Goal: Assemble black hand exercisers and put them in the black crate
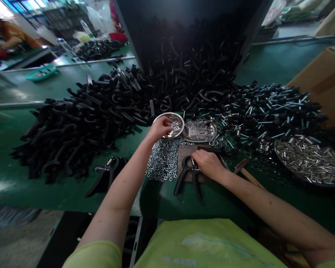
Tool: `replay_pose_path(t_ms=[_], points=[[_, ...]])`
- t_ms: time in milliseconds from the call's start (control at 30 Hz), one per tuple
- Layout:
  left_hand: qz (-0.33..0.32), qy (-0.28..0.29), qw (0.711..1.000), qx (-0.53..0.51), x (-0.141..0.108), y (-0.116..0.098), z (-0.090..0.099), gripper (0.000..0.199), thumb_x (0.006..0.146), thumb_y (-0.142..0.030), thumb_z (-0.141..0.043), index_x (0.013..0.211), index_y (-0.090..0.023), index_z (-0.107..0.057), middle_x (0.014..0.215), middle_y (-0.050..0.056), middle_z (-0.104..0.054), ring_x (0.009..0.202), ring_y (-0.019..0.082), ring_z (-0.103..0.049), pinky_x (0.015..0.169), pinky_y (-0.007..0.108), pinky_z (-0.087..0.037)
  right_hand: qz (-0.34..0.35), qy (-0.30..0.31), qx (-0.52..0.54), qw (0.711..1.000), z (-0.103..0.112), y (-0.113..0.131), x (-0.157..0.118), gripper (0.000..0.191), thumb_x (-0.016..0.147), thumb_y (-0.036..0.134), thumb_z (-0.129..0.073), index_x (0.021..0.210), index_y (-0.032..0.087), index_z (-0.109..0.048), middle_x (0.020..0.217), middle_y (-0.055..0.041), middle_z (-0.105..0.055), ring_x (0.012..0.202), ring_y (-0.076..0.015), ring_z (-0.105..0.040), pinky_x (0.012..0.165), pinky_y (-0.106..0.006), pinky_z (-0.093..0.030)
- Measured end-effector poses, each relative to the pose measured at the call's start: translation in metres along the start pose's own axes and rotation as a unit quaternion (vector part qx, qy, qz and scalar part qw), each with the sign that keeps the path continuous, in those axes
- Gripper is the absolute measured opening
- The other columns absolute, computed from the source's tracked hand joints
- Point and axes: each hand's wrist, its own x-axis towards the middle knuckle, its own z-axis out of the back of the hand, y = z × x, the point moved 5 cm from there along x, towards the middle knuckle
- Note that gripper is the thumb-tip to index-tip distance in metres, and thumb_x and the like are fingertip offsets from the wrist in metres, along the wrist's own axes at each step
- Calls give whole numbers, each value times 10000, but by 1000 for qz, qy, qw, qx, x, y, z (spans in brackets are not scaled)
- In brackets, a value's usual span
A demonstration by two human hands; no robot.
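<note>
My left hand [159, 128] reaches into a round metal dish [181, 118] of small shiny parts, its fingers curled together among them. What its fingertips pinch, if anything, is too small to make out. A black spring clamp [196, 183] lies with its handles towards me, partly over a flat metal plate [184, 152]. My right hand [208, 162] is closed on the clamp's upper end beside its coil spring; the fingers cover part of it. Beside the round dish sits an oval metal tray [198, 139] with small metal pieces. Loose nuts [162, 163] are spread left of the plate.
Black clamp parts [72, 130] are heaped left and behind. Another assembled clamp [107, 173] lies left of my forearm. A hammer [249, 175], a bowl of metal pins [309, 162], black-headed screws [265, 106] and a cardboard box [324, 85] are on the right. Another person [15, 37] sits far left.
</note>
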Motion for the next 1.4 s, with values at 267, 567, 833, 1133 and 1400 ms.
replay_pose_path(t_ms=[267, 567, 833, 1133, 1400], points=[[-44, 51, 957, -282, -90, -23, -47, 222, 784, -306, -642, 928, -145, -691, 793, 37, -691, 699, 138, -620, 681, 285, -514, 23, -28, -47, 998, 4, -3, -6, 286, 946, 247, -377, 1037, 184, -640, 941, -77, -680, 877, -196, -581, 721, -283, -413], [-180, 25, 982, -53, -136, -41, -78, 105, 848, -165, -563, 826, -172, -666, 821, 30, -606, 771, 140, -578, 698, 245, -455, -210, -94, -158, 960, 27, -90, -148, 379, 857, 529, -483, 952, 172, -565, 901, -102, -621, 865, -262, -591, 626, -340, -458], [-266, -12, 939, 218, -152, -63, -85, 204, 901, -151, -432, 928, -150, -634, 895, 84, -608, 839, 198, -548, 706, 300, -471, -344, -81, -71, 933, 19, -102, -180, 304, 900, 425, -397, 956, 159, -533, 911, -125, -641, 792, -274, -632, 607, -358, -469], [-278, -87, 944, 155, -157, -55, -92, 237, 926, -207, -430, 927, -172, -665, 810, 54, -615, 745, 157, -533, 659, 264, -456, -98, -135, 142, 976, 34, -13, -68, 368, 934, 269, -329, 1244, 201, -515, 1163, -97, -650, 988, -220, -644, 855, -366, -505], [-174, -113, 978, 18, -170, -36, -85, 347, 849, -300, -588, 1175, -185, -562, 1043, 85, -599, 917, 185, -578, 777, 304, -504, -205, -97, 267, 937, 23, -34, -98, 392, 938, 370, -342, 1243, 205, -525, 975, -74, -676, 830, -187, -645, 760, -334, -514]])
